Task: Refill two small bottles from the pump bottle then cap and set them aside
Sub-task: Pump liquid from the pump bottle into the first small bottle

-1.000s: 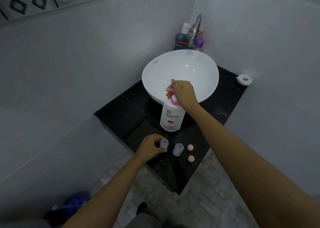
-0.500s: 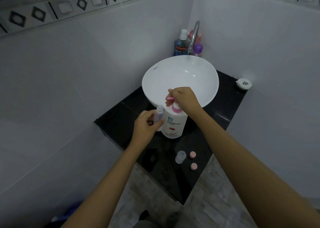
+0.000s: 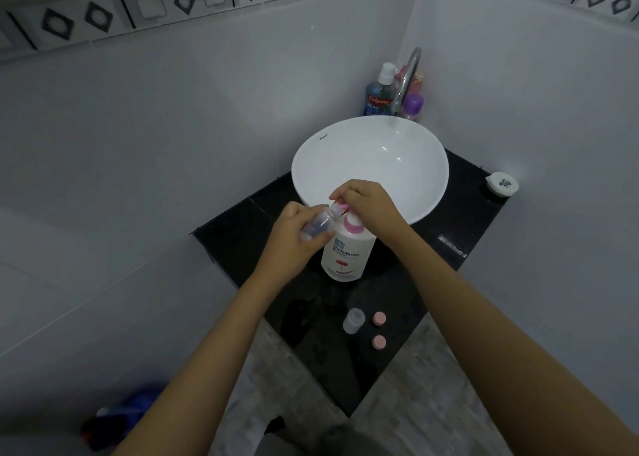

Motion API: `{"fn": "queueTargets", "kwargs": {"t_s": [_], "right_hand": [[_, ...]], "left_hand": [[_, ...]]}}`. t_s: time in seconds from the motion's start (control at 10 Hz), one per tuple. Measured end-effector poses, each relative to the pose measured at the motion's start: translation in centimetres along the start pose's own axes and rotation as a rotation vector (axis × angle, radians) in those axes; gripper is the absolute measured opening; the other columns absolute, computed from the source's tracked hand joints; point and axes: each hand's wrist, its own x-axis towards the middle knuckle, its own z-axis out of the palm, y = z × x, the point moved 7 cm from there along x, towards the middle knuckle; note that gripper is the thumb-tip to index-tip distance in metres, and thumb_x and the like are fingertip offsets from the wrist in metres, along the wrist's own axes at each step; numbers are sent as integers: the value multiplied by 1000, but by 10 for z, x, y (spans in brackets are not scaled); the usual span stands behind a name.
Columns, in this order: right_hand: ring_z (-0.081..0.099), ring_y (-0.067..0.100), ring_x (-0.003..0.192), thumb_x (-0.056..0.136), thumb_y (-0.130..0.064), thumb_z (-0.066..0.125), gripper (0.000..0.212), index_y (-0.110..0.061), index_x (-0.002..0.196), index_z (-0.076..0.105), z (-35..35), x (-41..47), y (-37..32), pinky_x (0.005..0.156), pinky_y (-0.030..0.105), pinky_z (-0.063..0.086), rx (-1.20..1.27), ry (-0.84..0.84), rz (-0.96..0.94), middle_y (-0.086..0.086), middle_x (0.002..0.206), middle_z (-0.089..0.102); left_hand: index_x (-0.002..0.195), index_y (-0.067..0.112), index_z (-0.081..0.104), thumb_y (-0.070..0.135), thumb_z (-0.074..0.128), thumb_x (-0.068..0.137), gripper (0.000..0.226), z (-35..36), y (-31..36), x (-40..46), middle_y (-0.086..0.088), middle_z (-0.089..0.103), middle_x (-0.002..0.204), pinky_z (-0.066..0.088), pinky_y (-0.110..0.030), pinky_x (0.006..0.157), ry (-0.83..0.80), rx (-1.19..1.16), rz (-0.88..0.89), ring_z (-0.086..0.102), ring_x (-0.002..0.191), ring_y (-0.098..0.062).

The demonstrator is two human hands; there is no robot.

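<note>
A white pump bottle [image 3: 345,253] with a pink pump head stands on the black counter [image 3: 238,227] in front of the basin. My right hand [image 3: 368,205] rests on top of the pump head. My left hand [image 3: 294,236] holds a small clear bottle [image 3: 320,223] tilted, its open mouth right at the pink nozzle. A second small clear bottle [image 3: 353,320] stands uncapped near the counter's front edge. Two pink caps [image 3: 379,318] [image 3: 379,342] lie just right of it.
A white round basin [image 3: 370,158] sits behind the pump bottle, with a chrome tap [image 3: 408,75] and several toiletry bottles [image 3: 380,92] in the corner. A small white round container [image 3: 503,183] lies at the counter's right end. Tiled walls close in on both sides.
My left hand picked a small bottle up from the counter's front, raised it and tilted its mouth to the pump nozzle. My right hand stayed on the pump head.
</note>
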Motion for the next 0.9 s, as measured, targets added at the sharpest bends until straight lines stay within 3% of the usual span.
{"fn": "queueTargets", "kwargs": {"t_s": [0.2, 0.4, 0.6, 0.7, 0.8, 0.9], "right_hand": [[63, 16, 75, 89, -23, 60, 21, -6, 100, 66, -1, 1, 4, 80, 30, 50, 155, 51, 159, 11, 87, 72], [51, 6, 53, 98, -28, 42, 41, 0, 90, 71, 1, 1, 7, 46, 13, 40, 153, 117, 218, -3, 60, 57], [51, 9, 55, 99, -29, 36, 42, -9, 79, 66, 0, 4, 12, 48, 16, 42, 136, 133, 245, 1, 66, 57], [63, 14, 77, 95, -30, 51, 29, -5, 102, 63, 2, 10, 12, 68, 21, 51, -176, 108, 184, 9, 88, 66], [60, 19, 71, 97, -24, 45, 36, 3, 100, 67, 6, 15, 26, 68, 27, 48, -64, 149, 180, 16, 86, 66], [56, 13, 61, 100, -22, 37, 46, 1, 87, 74, 9, 12, 32, 65, 21, 44, 106, 202, 224, 13, 77, 67]], "left_hand": [[118, 16, 64, 24, 75, 76, 44, -16, 9, -2, 3, 61, 105, 42, 3, 74, 111, 21, 35, 57, 90, -3], [112, 15, 67, 21, 76, 76, 38, -20, 11, 1, 1, 63, 101, 45, -3, 77, 159, -76, 51, 58, 87, 4], [114, 20, 66, 22, 74, 77, 38, -11, 4, 9, -2, 60, 105, 46, -4, 78, 124, -157, 9, 58, 94, -3], [114, 17, 67, 21, 75, 76, 39, -9, -1, 10, -3, 61, 105, 46, -4, 78, 122, -179, -12, 58, 94, -3], [114, 16, 67, 21, 75, 76, 39, -7, -6, 11, -4, 61, 105, 46, -5, 78, 107, -170, -24, 58, 93, -3], [114, 17, 67, 21, 75, 76, 39, -5, -10, 10, -4, 60, 106, 47, -8, 79, 96, -146, -39, 57, 93, -4]]}}
